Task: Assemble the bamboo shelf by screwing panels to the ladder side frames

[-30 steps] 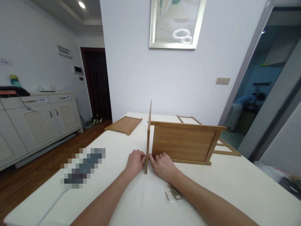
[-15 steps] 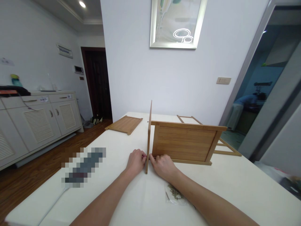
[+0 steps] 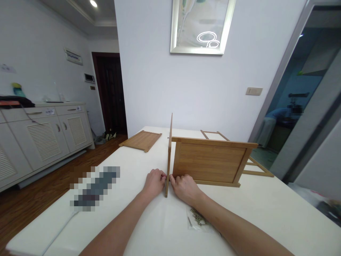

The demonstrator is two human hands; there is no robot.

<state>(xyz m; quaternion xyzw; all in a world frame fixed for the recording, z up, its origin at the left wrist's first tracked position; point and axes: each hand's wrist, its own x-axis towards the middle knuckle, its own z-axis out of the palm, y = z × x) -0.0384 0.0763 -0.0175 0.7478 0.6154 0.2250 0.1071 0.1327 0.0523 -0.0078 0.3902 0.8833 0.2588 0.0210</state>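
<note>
At the far left, well away from either grip, we see a white cabinet (image 3: 48, 137) with louvred doors. Nearer, left of our left forearm, a pixelated object (image 3: 97, 188) lies on the white surface (image 3: 266, 209), with a white cable (image 3: 60, 227) running from it toward us. Beyond the left grip and a little to its left, we have a flat wooden panel (image 3: 142, 140) lying down.

Our left grip (image 3: 154, 183) is curled, its fingertips at the left face of an upright wooden panel (image 3: 169, 153), low down; we cannot tell whether they pinch anything. That panel stands edge-on to us, between the two grips.

Our right grip (image 3: 186, 188) is also bent, thumb and forefinger close to the panel's right face; what lies between them we cannot make out. Just nearer to us than this grip, partly under our right forearm, is a clear plastic bag of screws (image 3: 198, 220). Directly behind the right grip and extending to its right, a framed wooden panel (image 3: 209, 161) stands on its long side, its top rail reaching the upright one. Farther right and behind, we see an open wooden frame (image 3: 259, 170) lying flat.
</note>
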